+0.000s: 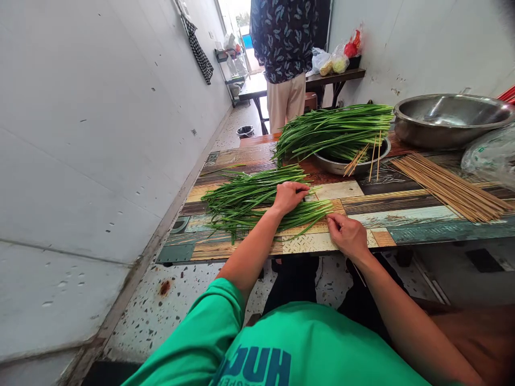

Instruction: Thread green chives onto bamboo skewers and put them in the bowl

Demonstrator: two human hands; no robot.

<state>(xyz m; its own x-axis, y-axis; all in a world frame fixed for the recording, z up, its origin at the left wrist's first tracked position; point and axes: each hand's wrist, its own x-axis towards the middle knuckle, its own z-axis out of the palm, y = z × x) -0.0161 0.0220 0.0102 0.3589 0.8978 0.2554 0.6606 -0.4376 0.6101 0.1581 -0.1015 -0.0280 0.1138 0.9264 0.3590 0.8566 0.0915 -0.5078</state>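
Observation:
Garlic chives [257,195] lie on the patchwork-patterned table with their pale stem ends toward the right. My left hand [288,196] is on them, fingers closed around some stems near the pale ends. Just right of the nearer bunch, my right hand [348,234] is closed in a pinch beside the stem ends. A thin bamboo skewer [359,274] shows below my right wrist and appears to run through that hand; my fingers hide its middle.
A metal bowl [341,167] carries a large heap of chives [333,131] with several skewers sticking out. Loose bamboo skewers [450,185] lie right, near a large steel basin [454,131] and a plastic bag [491,155]. Beyond, a person [285,53] stands at another table.

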